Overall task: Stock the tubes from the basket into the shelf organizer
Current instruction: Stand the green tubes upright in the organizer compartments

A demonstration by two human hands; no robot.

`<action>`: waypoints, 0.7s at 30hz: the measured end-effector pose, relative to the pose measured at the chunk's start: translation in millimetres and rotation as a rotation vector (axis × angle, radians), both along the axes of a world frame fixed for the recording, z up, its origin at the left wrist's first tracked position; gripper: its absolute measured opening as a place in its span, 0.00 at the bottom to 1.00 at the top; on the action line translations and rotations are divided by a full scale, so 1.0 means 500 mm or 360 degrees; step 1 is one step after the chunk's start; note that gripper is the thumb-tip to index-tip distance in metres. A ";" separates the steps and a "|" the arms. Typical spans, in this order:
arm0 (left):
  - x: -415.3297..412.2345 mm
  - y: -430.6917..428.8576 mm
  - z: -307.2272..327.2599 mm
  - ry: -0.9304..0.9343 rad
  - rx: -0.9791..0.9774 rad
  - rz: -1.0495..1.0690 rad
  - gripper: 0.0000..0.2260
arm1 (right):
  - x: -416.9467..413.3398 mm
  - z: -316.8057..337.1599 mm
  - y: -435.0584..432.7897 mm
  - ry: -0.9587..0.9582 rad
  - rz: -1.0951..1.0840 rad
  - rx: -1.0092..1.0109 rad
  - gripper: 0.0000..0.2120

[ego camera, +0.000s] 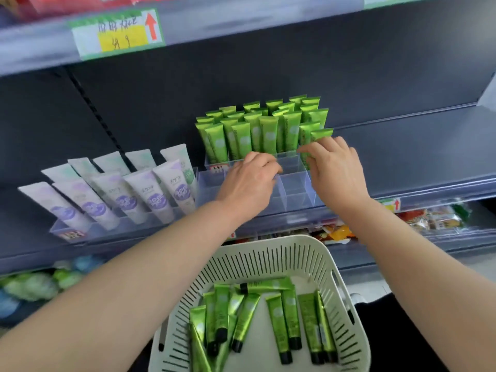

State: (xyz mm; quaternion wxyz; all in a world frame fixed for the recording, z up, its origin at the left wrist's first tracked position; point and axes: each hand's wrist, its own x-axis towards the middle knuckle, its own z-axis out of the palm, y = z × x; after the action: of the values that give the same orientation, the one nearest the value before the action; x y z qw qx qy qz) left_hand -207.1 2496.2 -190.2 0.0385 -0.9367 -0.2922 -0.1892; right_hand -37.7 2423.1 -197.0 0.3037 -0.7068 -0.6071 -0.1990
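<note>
Tubes (268, 315) lie in the white basket (330, 267) at the bottom middle of the frame. They are green with black caps, and I count about ten of them, some lying across each other. More green tubes (268, 135) stand up in the clear shelf organizer (295, 189) in the middle of the frame. They are packed close, about twenty or more, too tight to count for sure.

Two bare hands reach to the organizer. The right hand (335, 167) pinches one green tube (320, 135) at the right end of the front row, with its fingers pressed on it. The left hand (249, 181) rests on the clear front boxes with its fingers curled down. I cannot tell if it holds something.

The front boxes of the organizer have no tubes in them, so there is room there. To the right, the shelf (416, 151) is bare and gray.

At the left, nine white and purple tubes (126, 194) lean in two rows in their own clear tray.

A yellow price tag (118, 33) with a red arrow sits at the upper left. Snack bags (434, 218) show on the lower shelf at the right.
</note>
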 end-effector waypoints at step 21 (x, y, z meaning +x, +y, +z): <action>-0.218 -0.155 -0.412 0.0328 -0.1053 0.0503 0.17 | -0.192 -0.459 -0.114 0.0242 0.0166 -0.1981 0.30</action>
State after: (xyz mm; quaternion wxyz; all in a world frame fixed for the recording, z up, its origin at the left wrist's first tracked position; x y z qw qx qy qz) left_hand -316.2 2418.6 -396.2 -0.2082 -0.8559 -0.4730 0.0188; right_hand -133.7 2366.3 -426.3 -0.1129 -0.7329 -0.6196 0.2574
